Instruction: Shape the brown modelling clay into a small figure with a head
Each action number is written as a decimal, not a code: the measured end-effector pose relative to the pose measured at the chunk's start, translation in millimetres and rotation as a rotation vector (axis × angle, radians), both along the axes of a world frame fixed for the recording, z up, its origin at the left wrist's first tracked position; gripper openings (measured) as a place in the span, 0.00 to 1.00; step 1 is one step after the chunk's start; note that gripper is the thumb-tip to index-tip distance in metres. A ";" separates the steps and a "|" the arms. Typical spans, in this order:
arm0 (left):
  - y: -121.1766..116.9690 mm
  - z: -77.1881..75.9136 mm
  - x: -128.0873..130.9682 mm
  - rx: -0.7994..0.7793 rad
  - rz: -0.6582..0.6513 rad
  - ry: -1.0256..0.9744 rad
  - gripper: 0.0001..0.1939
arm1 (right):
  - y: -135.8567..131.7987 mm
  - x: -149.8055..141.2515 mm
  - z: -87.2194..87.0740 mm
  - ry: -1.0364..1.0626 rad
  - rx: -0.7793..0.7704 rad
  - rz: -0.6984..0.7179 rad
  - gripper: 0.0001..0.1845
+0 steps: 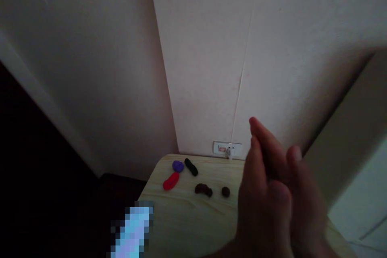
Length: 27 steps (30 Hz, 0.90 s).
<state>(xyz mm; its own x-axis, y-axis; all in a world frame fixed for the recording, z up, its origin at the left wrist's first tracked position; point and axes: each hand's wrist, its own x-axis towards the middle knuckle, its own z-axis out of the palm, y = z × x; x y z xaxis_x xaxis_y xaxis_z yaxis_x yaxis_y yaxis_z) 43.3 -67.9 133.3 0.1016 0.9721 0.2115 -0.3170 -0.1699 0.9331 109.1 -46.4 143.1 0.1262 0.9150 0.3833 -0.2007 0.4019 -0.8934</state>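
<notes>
My left hand [260, 197] and my right hand [308, 201] are pressed palm to palm at the lower right, fingers extended and pointing up toward the wall. Whatever lies between the palms, if anything, is hidden. To their left on a small wooden table [187, 221] are several modelling-clay pieces. A round brown ball [225, 192] is nearest the hands. Beside it is a curved brown clay roll [203, 190]. Farther back lie a black clay roll [191, 167], a purple clay lump [178, 166] and a flattened red clay piece [171, 181].
Behind the table rises a pale wall [205, 68] with a socket plate [227, 149] and a plug in it. A pixelated bright object [133, 229] overlaps the table's left front edge. At the right stands a pale boxy surface [356, 129]. The floor on the left is dark.
</notes>
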 end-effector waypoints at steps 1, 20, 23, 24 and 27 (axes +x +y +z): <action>-2.4 -2.7 5.1 0.031 -0.020 0.009 0.44 | 4.2 5.0 4.5 0.032 -0.017 0.003 0.31; 18.8 28.2 -31.9 -0.068 0.177 -0.197 0.31 | -26.3 -29.8 -26.8 -0.178 0.049 0.146 0.32; 27.2 33.4 -39.0 -0.062 0.199 -0.152 0.30 | -32.7 -38.2 -31.4 -0.166 0.049 0.191 0.36; 28.0 31.5 -38.5 -0.044 0.193 -0.143 0.31 | -32.0 -38.7 -31.1 -0.143 0.052 0.202 0.38; 23.0 17.9 -28.6 -0.009 0.119 -0.121 0.31 | -21.8 -31.5 -25.1 -0.088 0.053 0.151 0.36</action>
<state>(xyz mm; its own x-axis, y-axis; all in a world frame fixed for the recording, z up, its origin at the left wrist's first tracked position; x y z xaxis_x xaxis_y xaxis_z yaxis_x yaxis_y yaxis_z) 14.7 -44.8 151.2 -0.0403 0.9777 0.2061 -0.4053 -0.2046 0.8910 77.7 -68.2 118.0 -0.0474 0.8991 0.4352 -0.1848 0.4203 -0.8884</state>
